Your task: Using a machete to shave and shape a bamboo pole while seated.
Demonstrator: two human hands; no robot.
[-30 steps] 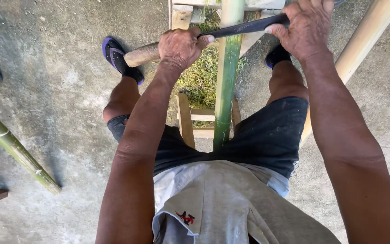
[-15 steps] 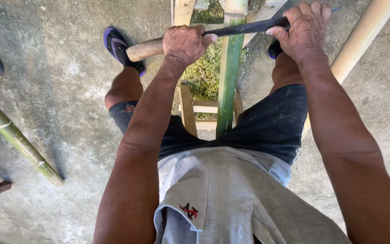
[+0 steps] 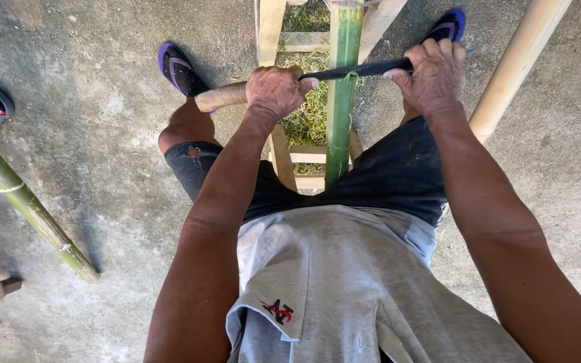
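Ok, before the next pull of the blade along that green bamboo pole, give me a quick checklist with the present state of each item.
1. Left hand closed on the wooden handle: ok.
2. Right hand closed on the far end of the dark blade: ok.
3. Blade lies across the green bamboo pole, touching it: ok.
4. Pole rests in the wooden frame, running between the knees: ok.
5. Pole's near end braced against the body: cannot tell, hidden by the shorts.
6. Fingers away from the cutting edge: cannot tell.
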